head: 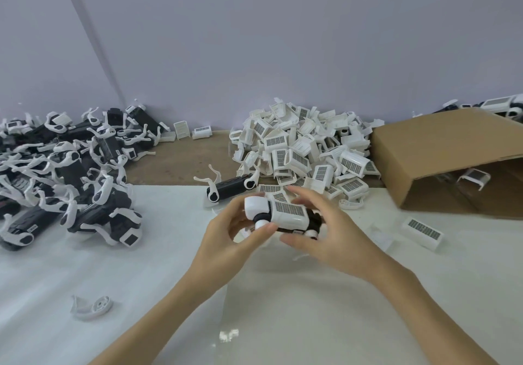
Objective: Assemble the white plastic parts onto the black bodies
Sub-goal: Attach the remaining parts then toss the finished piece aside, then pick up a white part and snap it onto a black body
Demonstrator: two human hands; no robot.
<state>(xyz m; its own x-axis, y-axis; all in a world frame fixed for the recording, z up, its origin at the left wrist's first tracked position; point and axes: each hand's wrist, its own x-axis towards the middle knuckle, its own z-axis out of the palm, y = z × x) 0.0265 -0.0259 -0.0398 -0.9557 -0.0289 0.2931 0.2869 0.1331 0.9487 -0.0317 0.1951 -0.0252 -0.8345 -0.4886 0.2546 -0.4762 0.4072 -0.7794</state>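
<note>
Above the white table sheet, both hands hold one black body (312, 220) with a white grid-patterned cover (288, 214) and a rounded white cap on it. My left hand (235, 240) grips its left end, thumb under the small white wheel. My right hand (319, 231) curls round the right end, fingers over the cover and thumb below. Another black body with white arms (230, 186) lies just behind. A heap of white grid covers (302, 149) sits at the back centre. A pile of black bodies with white arms (62, 172) fills the left.
An open cardboard box (441, 160) lies on its side at the right with a white part inside. Loose white covers (421, 230) lie right of my hands. A white curved piece (90, 306) rests at front left. A pale wall stands close behind.
</note>
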